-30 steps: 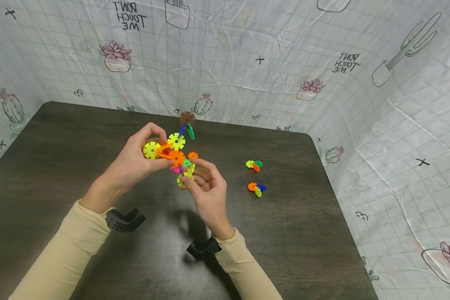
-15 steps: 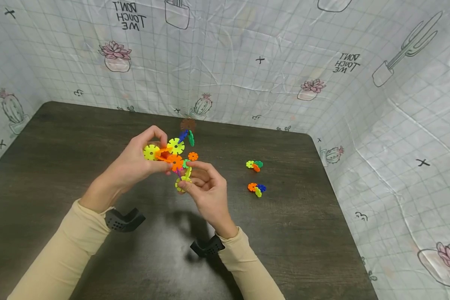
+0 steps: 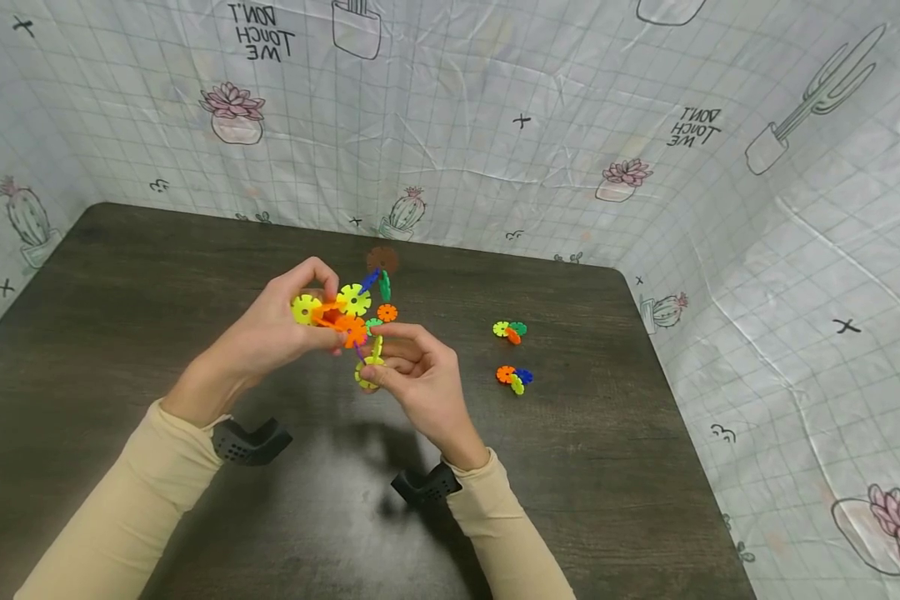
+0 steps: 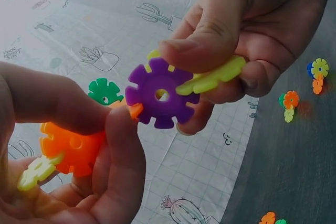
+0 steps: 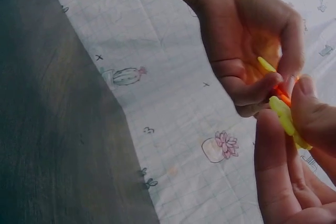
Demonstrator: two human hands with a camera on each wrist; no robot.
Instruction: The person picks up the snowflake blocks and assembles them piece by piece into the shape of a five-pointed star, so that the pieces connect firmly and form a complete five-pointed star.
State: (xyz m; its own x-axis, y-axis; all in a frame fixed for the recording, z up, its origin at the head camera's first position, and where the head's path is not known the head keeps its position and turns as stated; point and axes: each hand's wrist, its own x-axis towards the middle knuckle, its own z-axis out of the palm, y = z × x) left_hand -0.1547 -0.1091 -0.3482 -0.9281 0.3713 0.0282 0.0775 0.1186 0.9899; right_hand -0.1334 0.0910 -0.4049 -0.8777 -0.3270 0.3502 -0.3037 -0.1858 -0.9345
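Observation:
My left hand (image 3: 262, 329) pinches a joined assembly of notched plastic discs by its orange discs (image 4: 73, 153). A yellow disc (image 3: 305, 310) sits on its left side; blue (image 3: 371, 281), green (image 3: 386, 287) and brown (image 3: 382, 260) discs extend from its far end. My right hand (image 3: 427, 387) pinches a small group of yellow discs (image 4: 212, 77) joined to a purple disc (image 4: 170, 116) between thumb and fingers. In the left wrist view, the purple disc's edge meets an orange disc at my left fingertips; whether they interlock I cannot tell.
On the dark table (image 3: 607, 467) to the right lie two small disc clusters, one with a dark green disc (image 3: 518, 328), one with a blue disc (image 3: 524, 376). Another cluster with an orange disc (image 3: 387, 313) lies behind my right fingers. A patterned cloth (image 3: 450, 125) hangs around the table's edges.
The assembly's far end with the brown disc has tipped down toward me. Both hands have shifted down slightly, the right wrist also a little to the right. Both grips stay.

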